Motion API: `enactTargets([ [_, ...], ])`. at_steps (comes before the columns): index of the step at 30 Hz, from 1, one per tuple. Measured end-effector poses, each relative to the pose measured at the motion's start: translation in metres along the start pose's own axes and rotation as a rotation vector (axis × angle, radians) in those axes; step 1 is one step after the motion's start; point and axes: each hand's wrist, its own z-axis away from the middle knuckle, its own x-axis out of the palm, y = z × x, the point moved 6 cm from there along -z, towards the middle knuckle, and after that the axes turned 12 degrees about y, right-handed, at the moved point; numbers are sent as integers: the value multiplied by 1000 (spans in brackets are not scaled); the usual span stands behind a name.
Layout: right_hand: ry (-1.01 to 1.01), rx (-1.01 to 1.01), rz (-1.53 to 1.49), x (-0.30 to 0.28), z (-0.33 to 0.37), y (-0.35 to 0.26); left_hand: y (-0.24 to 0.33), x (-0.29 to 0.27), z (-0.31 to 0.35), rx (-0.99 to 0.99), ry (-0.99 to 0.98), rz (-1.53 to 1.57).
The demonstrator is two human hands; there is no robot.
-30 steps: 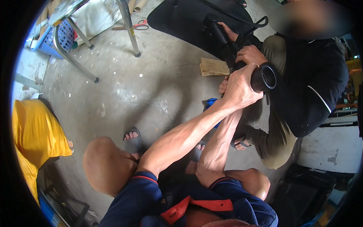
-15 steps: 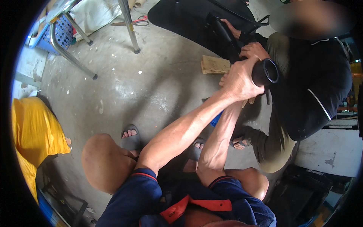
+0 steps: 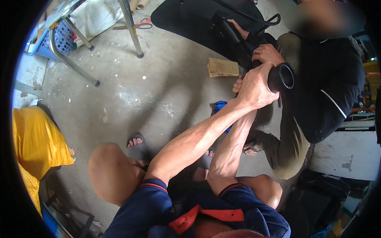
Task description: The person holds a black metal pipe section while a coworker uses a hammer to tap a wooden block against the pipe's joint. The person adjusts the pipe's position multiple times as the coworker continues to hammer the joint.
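My left hand [image 3: 257,88] is wrapped round a thick black tube [image 3: 281,77] close to its open, ringed end. Below it, my right hand [image 3: 237,85] is mostly covered by my left hand and forearm; only some curled fingers show, and what they grip is hidden. Just beyond my left hand, a co-worker's hand [image 3: 268,54] presses on the black assembly. The co-worker's other hand [image 3: 239,28] rests farther along it, by a wide black cylinder [image 3: 230,31]. A large black panel [image 3: 178,20] lies behind.
A wooden block [image 3: 223,68] and a blue cloth [image 3: 219,105] lie on the floor. Red-handled scissors [image 3: 143,24] sit near a metal-legged stool [image 3: 133,31]. A blue basket [image 3: 59,37] is far left, yellow fabric [image 3: 37,139] near left. The co-worker crouches at right.
The tube's open end and my left hand have shifted slightly right. More of the blue cloth shows beside my forearm. The whole view has moved a little; both hands keep their hold.
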Motion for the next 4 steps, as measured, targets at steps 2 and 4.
enactTargets([
  [2, -39, -5, 61, 19, 3, 24, 5, -1, -1, 49, 6, -20],
  [4, -51, -1, 80, 44, 6, 30, 7, -3, 1, 72, 6, -33],
])
